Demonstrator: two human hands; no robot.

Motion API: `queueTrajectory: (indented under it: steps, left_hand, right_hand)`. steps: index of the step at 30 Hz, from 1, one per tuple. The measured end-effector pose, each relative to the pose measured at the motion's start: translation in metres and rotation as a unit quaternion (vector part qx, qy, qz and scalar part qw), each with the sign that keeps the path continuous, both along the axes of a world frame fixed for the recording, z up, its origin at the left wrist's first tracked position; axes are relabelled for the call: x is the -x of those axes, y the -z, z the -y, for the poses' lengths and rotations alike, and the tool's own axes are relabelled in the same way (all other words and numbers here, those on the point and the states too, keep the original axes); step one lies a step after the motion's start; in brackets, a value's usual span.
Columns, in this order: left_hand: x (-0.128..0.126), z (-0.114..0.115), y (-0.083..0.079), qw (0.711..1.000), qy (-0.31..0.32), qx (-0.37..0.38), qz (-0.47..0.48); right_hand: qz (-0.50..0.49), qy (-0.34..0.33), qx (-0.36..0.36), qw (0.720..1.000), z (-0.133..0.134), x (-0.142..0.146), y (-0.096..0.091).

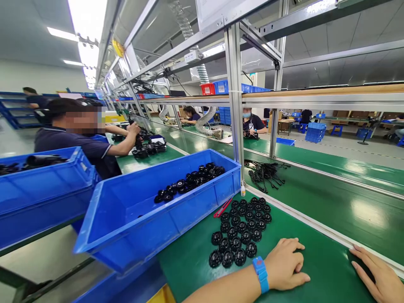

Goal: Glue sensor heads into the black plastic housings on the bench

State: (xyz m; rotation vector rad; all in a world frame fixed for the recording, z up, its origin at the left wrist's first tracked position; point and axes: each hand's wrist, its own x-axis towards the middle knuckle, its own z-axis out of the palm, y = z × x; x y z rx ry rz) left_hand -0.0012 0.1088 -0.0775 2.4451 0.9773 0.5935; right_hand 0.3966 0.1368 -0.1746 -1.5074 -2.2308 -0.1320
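Note:
My left hand (285,263), with a blue wrist strap (260,274) round its wrist, rests on the green work surface (195,269). Its fingers are loosely bent and apart, holding nothing. Just beyond it, to the left, several round black plastic parts (235,243) lie in close rows. At the right edge, my right hand (380,275) is open, its fingers stretched out by the pale rail (331,242); part of it is cut off by the frame. Red-handled tweezers or a similar slim tool (223,208) lie between the black parts and a blue bin.
A large blue bin (189,214) with more black parts stands at left. Behind the rail, black cables (267,170) lie near a metal post (235,105) and a small white bottle (243,190). A co-worker (72,134) works at left beside other blue bins (41,189).

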Motion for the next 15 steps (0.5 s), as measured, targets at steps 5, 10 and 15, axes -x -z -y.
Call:
queueTrajectory:
  steps: [5,10,15]
  left_hand:
    - [0.002,0.0,-0.007,1.0,0.003,0.009,-0.002]
    - [0.002,0.009,-0.006,0.999,0.052,0.013,0.003]
    - [-0.01,0.023,0.034,0.983,0.175,0.052,0.013]
  right_hand:
    - [-0.005,0.007,0.0,1.0,0.001,0.004,0.0]
    - [-0.008,0.008,-0.009,1.0,0.003,0.007,0.0]
    - [-0.011,-0.002,-0.016,1.0,0.004,0.009,-0.001]
